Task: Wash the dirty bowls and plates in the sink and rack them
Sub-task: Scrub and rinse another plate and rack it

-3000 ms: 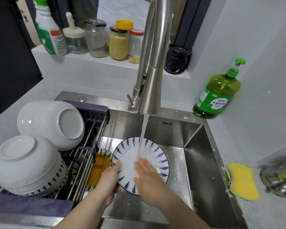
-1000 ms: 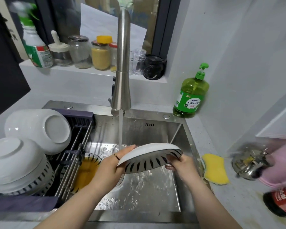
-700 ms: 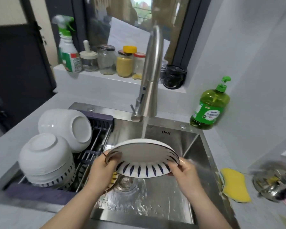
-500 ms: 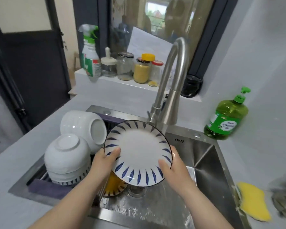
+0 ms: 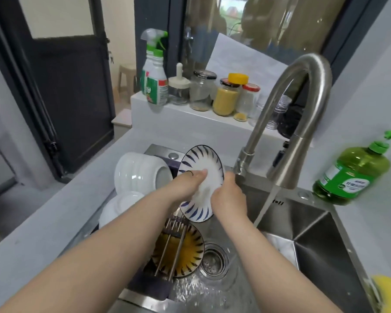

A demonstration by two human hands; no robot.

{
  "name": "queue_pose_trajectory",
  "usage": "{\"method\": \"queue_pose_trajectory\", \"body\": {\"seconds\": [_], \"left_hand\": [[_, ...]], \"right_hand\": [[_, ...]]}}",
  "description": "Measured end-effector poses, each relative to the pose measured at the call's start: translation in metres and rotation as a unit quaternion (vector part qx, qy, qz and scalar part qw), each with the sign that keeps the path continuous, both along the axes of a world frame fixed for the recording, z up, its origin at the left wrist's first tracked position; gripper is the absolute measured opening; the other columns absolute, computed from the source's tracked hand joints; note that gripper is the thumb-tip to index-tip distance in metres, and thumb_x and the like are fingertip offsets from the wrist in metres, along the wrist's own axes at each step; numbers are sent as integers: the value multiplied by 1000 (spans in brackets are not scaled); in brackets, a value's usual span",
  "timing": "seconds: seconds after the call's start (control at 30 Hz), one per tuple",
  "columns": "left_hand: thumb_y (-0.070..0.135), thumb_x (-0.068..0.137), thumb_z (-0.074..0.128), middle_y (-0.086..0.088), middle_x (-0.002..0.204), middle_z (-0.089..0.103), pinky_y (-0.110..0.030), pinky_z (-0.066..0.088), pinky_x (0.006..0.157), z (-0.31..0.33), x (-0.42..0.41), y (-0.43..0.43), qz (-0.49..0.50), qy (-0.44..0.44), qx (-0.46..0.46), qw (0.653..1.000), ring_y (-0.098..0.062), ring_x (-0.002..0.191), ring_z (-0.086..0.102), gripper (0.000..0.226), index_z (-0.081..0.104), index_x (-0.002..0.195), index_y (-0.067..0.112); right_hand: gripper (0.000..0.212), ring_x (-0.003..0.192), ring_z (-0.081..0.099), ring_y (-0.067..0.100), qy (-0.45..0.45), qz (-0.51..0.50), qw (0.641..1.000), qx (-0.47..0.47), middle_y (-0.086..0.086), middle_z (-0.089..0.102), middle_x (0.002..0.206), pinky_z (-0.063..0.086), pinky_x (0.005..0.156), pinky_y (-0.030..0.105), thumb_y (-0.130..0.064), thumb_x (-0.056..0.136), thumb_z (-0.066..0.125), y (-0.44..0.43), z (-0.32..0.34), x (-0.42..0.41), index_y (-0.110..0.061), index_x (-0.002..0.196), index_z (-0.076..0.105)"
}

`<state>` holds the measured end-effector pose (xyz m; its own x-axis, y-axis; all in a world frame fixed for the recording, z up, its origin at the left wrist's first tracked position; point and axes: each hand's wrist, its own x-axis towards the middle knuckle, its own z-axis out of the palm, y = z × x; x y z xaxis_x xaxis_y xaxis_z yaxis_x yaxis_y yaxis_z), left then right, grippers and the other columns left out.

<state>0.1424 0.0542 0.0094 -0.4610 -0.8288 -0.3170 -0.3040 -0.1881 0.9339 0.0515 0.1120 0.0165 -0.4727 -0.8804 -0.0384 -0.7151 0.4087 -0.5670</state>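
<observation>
Change: three seconds ago you had the plate [image 5: 201, 177] flat under the faucet [image 5: 303, 123]. Now you have it stood on edge, carried off to the faucet's left and clear of the stream.
Meaning: rinsing looks finished to me. You are on the racking step for this plate.
Bowls [image 5: 142, 175]: white, upturned, far left of the faucet and already racked.
Left hand [image 5: 185, 186]: grips the plate's left rim, thumb across its face.
Plate: left of the faucet, above the rack [image 5: 174, 224] bars and just beside the bowls. White centre, blue dashes round the rim, wet and clean-looking, its face turned toward you.
Right hand [image 5: 229, 199]: holds the plate's lower right rim. Its fingers are hidden behind the plate.
Dirty plate [image 5: 181, 251]: below and left of the faucet, on the sink [image 5: 314, 233] floor under the rack bars, yellow residue inside. It is yours to wash next, I would say.
Faucet: water is running into the sink, touching nothing you hold.
</observation>
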Motion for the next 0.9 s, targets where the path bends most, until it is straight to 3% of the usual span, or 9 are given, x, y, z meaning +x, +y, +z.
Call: {"method": "queue_pose_trajectory", "body": {"seconds": [0.1,0.23,0.3,0.43,0.57,0.67,0.73,0.8,0.9], "left_hand": [[41,96,39,-5,132,47,-31,39,92,7,1,-22,15,17,36,999,-18,118,49,48,42,133,10],[35,92,51,-7,106,53,-32,45,80,9,0,-49,60,-8,28,998,-19,93,55,30,50,107,9],[32,88,59,-9,101,56,-34,48,79,3,-5,-61,74,-35,20,996,-22,87,58,35,55,105,2],[35,82,64,-17,102,59,-32,46,79,-3,-17,-74,77,-139,-50,986,-31,104,58,51,54,114,-4],[31,88,56,-16,110,58,-36,47,91,-2,-25,-86,93,-137,-38,985,-33,107,56,41,53,114,-1],[17,89,53,-14,85,59,-27,49,71,-1,-21,-99,109,-125,-27,986,-27,79,57,17,53,78,4],[8,87,56,-8,66,48,-24,44,58,1,-19,-103,122,-111,-16,986,-21,61,50,28,41,62,9],[7,86,57,-11,71,52,-28,48,67,4,-17,-106,126,-87,-5,988,-26,70,55,22,45,68,6],[5,89,55,-18,96,59,-38,51,76,9,-6,-108,125,-38,31,991,-33,90,61,18,53,103,-6]], "right_hand": [[36,111,54,33,42,12,998,46,14,54,123,43,80,35,-10,96,34,-29,-3,11,-8,132,30],[37,115,53,33,81,33,992,90,14,53,126,43,85,36,-11,97,34,-59,-13,24,-5,132,29],[40,118,51,32,81,37,990,107,13,50,130,43,89,35,-10,97,34,-70,-19,29,-4,136,27],[38,118,52,30,80,44,988,122,14,46,133,44,88,33,-14,96,36,-81,-21,32,-3,133,38],[41,115,54,30,78,28,989,119,14,48,131,43,80,32,-14,95,36,-90,-21,30,-4,134,27],[38,114,54,31,78,41,989,122,14,49,129,43,80,33,-11,95,34,-90,-20,34,-5,132,24],[41,115,53,31,79,48,988,120,14,48,131,43,82,34,-12,95,35,-89,-19,36,-4,134,21],[46,115,52,32,69,49,990,113,12,45,133,41,80,34,-20,96,38,-87,-19,35,-6,136,20],[60,118,50,31,69,61,990,106,10,40,139,42,84,35,-35,94,42,-85,-20,35,-8,141,17]]}}
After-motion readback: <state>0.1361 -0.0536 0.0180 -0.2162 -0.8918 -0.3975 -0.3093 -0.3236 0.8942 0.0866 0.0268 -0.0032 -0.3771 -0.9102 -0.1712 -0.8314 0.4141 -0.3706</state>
